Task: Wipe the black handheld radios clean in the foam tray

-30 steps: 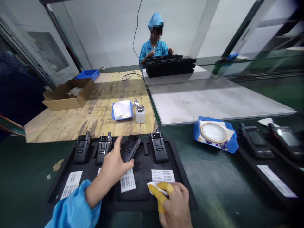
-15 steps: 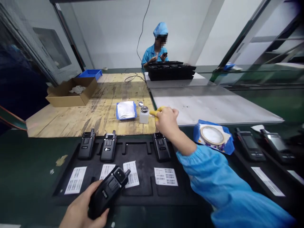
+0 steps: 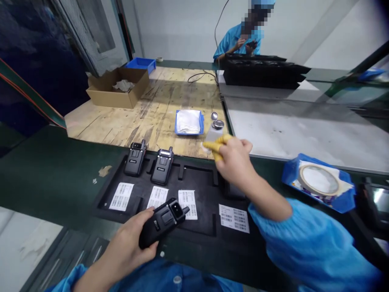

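Note:
My left hand [image 3: 129, 249] is closed around a black handheld radio [image 3: 162, 221], held tilted over the near edge of a black foam tray [image 3: 200, 202]. Two more black radios [image 3: 135, 159] [image 3: 162, 166] stand in the tray's far slots, with barcode labels [image 3: 121, 196] lying in front of them. My right hand [image 3: 234, 160], with yellow finger cots, reaches out to a small white dispenser bottle [image 3: 212, 134] and pinches a bit of white wipe against it. A fourth radio in the tray is mostly hidden behind my right forearm.
A blue tray of white wipes [image 3: 189, 121] lies on the wooden board. A blue packet with a tape roll [image 3: 319, 180] sits at the right. A cardboard box [image 3: 117, 87] is far left. Another person [image 3: 243, 38] works behind stacked black trays [image 3: 263, 73].
My left hand lifted a radio out of the tray and drew it toward me. My right hand left the near label and reached to the dispenser bottle. The view shifted left.

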A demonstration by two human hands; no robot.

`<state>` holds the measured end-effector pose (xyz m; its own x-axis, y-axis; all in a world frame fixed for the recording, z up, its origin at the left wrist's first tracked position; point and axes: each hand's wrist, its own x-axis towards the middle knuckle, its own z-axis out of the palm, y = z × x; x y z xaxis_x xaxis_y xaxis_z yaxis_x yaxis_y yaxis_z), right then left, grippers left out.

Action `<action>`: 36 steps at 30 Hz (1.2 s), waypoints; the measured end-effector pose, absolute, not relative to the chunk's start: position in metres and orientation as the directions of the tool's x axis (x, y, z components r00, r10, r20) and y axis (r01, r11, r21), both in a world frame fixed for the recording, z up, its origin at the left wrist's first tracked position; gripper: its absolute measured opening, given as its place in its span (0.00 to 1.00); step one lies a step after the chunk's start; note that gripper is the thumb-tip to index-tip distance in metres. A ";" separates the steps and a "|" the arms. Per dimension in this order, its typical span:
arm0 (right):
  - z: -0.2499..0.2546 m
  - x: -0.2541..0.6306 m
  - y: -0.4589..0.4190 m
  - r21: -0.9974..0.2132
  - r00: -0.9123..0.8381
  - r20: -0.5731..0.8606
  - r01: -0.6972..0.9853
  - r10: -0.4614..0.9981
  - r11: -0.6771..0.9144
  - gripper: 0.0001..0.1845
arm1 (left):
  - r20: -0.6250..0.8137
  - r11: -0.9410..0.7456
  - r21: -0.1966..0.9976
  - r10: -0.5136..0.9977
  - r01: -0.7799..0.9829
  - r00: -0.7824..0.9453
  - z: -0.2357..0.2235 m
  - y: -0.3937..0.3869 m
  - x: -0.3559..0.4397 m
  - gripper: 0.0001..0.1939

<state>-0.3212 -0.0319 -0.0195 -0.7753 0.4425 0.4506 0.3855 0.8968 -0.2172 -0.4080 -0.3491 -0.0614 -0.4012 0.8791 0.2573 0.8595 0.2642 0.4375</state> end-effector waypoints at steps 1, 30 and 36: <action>-0.024 -0.312 -0.050 -0.224 -0.823 0.446 0.278 0.351 0.934 0.19 | 0.238 0.268 0.437 0.886 0.858 -0.398 -0.062 -0.350 -0.409 0.31; -0.071 -0.260 -0.129 -0.266 -0.893 0.441 -0.232 -0.096 0.936 0.18 | 0.038 0.364 0.502 0.897 0.784 -0.441 -0.056 -0.347 -0.413 0.32; -0.077 -0.222 -0.136 -0.423 -0.866 0.486 -0.113 0.120 0.899 0.18 | 0.153 0.291 0.460 0.904 0.839 -0.398 -0.056 -0.347 -0.410 0.28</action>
<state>-0.2221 -0.1356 -0.0769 -0.8659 0.1201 0.4855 -0.1127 0.8989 -0.4235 -0.4098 -0.3469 -0.0559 -0.3984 0.9043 0.1534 0.8388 0.2915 0.4599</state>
